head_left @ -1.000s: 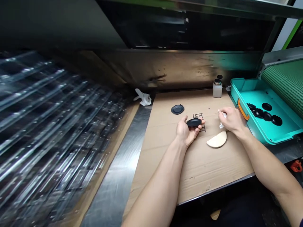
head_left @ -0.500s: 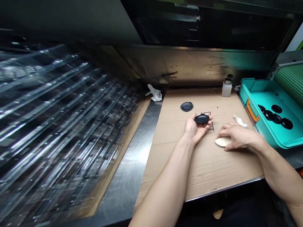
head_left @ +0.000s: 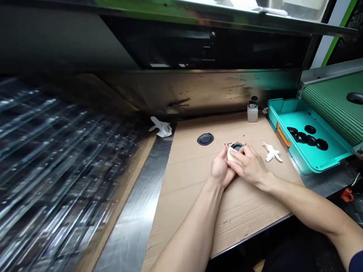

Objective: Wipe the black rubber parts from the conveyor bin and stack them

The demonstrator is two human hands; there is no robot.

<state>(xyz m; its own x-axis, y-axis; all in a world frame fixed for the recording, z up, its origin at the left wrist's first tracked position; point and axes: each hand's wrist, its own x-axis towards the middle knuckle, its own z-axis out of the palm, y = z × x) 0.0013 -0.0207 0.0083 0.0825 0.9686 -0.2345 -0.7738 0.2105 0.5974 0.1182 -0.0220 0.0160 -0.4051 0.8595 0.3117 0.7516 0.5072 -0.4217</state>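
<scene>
Left hand point(head_left: 222, 168), fingers curled, cradling a black oval plastic disc point(head_left: 237, 146); right hand point(head_left: 248, 166), closed, gripping a cream half-moon pad point(head_left: 231, 153) (material unclear) against the disc. On brown corrugated cardboard point(head_left: 198, 196): crumpled white cloth point(head_left: 271, 152), a second black disc point(head_left: 205, 139). At right, a teal plastic tray point(head_left: 309, 164) holding five black discs point(head_left: 311, 140).

Cardboard sheet point(head_left: 187, 196) on steel bench point(head_left: 133, 223). From sheet's middle: bottle point(head_left: 252, 113) at 1 o'clock, black disc point(head_left: 205, 139) at 11, white wipe point(head_left: 271, 152) at 2, teal tray point(head_left: 307, 166) holding black discs point(head_left: 302, 137) at 2–3, green belt point(head_left: 331, 102) behind it, crumpled white cloth point(head_left: 161, 127) at 10.
</scene>
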